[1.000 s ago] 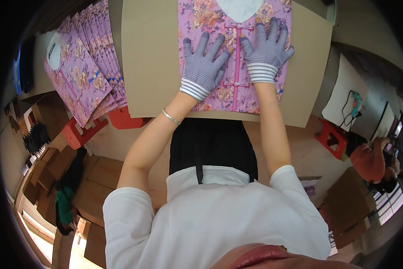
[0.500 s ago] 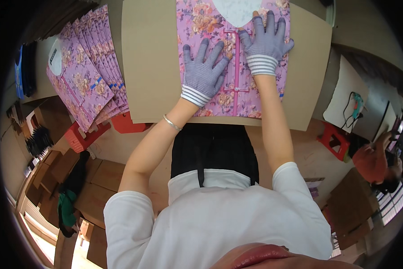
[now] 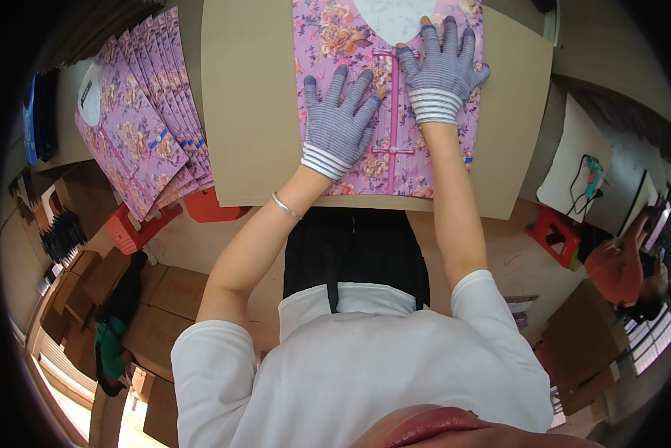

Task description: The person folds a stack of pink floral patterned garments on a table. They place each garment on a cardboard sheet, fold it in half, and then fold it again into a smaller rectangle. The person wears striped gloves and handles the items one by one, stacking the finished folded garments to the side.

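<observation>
Two gloved hands rest palm down, fingers spread wide, on a purple flowered shirt [image 3: 392,97] lying flat on a tan board [image 3: 250,104]. The left hand [image 3: 338,119] sits just inside the shirt's left edge; the right hand [image 3: 444,78] lies near its right edge, little finger reaching past it. The shirt's bottom edge stops close to the board's near edge. Bare board extends on both sides, wider at left, where similar shirts [image 3: 134,123] overlap beside it.
</observation>
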The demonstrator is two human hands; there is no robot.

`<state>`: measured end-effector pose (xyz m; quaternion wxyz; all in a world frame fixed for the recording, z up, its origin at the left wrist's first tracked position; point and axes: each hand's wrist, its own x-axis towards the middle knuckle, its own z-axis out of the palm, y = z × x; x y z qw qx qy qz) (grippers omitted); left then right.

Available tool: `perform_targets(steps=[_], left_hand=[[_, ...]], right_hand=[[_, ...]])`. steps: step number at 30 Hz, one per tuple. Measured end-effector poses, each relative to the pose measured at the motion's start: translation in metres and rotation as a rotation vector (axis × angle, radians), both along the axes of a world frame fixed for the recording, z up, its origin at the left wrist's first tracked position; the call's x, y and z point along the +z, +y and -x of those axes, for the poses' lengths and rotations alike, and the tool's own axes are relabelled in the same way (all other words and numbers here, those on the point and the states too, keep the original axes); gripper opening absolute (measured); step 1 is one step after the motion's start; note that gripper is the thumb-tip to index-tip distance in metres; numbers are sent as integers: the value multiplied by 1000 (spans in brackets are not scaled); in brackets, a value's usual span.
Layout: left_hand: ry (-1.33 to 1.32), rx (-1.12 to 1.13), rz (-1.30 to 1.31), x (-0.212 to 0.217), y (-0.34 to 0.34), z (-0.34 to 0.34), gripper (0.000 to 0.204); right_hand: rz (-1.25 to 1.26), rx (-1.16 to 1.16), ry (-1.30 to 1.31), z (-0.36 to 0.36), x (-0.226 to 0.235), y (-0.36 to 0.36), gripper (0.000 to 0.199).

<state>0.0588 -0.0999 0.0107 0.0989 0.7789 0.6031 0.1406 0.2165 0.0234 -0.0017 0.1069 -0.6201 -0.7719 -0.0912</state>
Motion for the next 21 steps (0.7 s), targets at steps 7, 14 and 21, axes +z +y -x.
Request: perform_targets(steps=[7,14,21], left_hand=[[26,10,-10,3,0,2,44],[-15,7,-24,-6,-1,3,45],[8,-134,40,10,3,-9,49]], right_hand=[[-26,15,34,3,-3,-1,61],[53,-32,40,3,2,1,64],[113,-49,195,-1,2,-1,64]])
